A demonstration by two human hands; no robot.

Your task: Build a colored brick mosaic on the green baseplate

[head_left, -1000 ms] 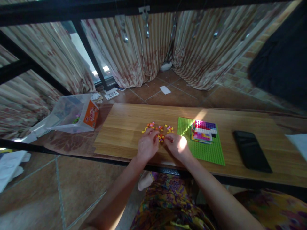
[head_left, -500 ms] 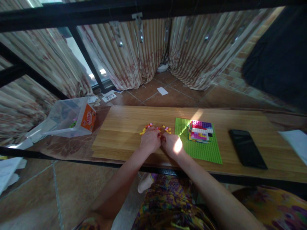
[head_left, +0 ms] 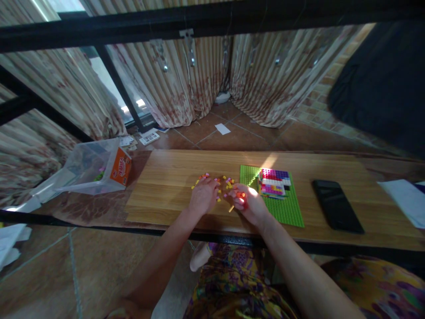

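Observation:
My left hand [head_left: 203,196] rests palm down on the wooden board, its fingers stretched over a scatter of small toy bricks [head_left: 229,181] in yellow, orange and pink. To its right, in a patch of sunlight, my right hand [head_left: 252,204] has its fingers curled around bright orange toy bricks [head_left: 240,197]; how many cannot be made out. A yellow brick [head_left: 231,208] shows just below those fingers. Close beside the right hand lies a green baseplate [head_left: 287,215]. It carries a flat built block of bricks [head_left: 274,181] in pink, white, red and dark blue.
A black phone [head_left: 337,206] lies on the right part of the wooden board [head_left: 169,177], with white paper [head_left: 403,201] beyond it. At the left stands a clear plastic bin [head_left: 89,164] with an orange label. A black metal bar [head_left: 212,20] crosses above.
My hands have moved apart: the right has shifted right and turned so that orange bricks show in its fingers. My left hand has moved slightly left and down. The view has shifted slightly.

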